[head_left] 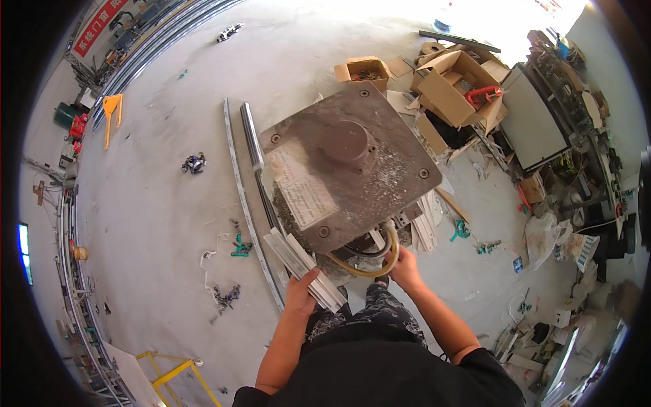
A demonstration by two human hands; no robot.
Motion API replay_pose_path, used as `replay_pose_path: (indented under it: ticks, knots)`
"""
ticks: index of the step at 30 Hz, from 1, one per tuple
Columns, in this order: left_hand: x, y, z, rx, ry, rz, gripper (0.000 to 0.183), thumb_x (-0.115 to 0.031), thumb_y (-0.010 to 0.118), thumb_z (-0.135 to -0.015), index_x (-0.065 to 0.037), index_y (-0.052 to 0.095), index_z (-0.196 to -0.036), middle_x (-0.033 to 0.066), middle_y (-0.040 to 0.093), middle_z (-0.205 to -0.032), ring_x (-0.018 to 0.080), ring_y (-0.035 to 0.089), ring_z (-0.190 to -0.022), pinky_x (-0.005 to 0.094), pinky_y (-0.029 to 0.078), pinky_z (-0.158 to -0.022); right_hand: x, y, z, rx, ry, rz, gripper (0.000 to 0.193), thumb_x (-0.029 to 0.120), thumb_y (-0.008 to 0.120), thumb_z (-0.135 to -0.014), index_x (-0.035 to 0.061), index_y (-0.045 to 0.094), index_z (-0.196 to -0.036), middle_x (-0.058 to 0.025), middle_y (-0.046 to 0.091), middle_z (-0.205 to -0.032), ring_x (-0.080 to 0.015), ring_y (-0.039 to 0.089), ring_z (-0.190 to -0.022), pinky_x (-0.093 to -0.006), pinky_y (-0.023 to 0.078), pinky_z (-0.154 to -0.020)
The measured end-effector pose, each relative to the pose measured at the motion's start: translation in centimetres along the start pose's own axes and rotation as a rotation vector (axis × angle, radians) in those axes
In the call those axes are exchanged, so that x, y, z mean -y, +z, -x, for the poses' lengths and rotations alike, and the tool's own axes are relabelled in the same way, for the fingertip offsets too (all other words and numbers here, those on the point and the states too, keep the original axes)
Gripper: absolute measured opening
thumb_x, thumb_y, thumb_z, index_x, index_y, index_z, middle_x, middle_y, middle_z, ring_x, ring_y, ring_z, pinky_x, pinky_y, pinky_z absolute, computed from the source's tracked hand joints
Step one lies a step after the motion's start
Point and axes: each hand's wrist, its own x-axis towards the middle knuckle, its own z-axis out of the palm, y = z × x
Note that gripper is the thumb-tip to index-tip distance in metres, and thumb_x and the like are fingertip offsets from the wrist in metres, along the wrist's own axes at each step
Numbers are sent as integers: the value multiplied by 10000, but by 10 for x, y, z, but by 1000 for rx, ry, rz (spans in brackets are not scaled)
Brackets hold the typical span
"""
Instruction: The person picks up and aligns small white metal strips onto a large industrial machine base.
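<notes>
A brown, dusty machine with a square top plate (397,146) and a round raised cap (347,144) stands right in front of me. My left hand (300,292) is closed around a small bundle of pale metal profile strips (306,270), held slantwise beside the machine's near left corner. Next to the machine's near edge, my right hand (405,270) is curled beside a looped yellowish hose (371,273). Its fingertips are partly hidden there, and what they grip does not show. A black cable (366,254) runs under the plate's edge.
Long metal profiles (239,193) lie left of the machine. More pale strips (426,227) sit at its right. Cardboard boxes (444,95) and scrap crowd the far right. Green tangles (241,247) dot the floor. A yellow frame (175,372) stands at the lower left.
</notes>
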Motion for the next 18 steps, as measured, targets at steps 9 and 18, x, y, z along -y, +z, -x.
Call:
replay_pose_path:
  ticks: [9,18]
  knots:
    - [53,25,32,4,-8,53,264,-6,657,-791,1,547,-1030,112,612,-921,240,620,-827,366,520,-748,7,-3,-3,135,149,-139,209,187,501,-933,27,520,-799,-30,523,-573,-87,428,-414,-237,317,-374]
    - [101,39,69,23,-5,41,456,-12,686,-771,-18,516,-1194,64,589,-946,194,589,-857,323,504,-806,-11,-11,15,200,57,-179,192,158,476,-940,35,472,-792,-42,539,-577,-95,447,-425,-251,337,-381]
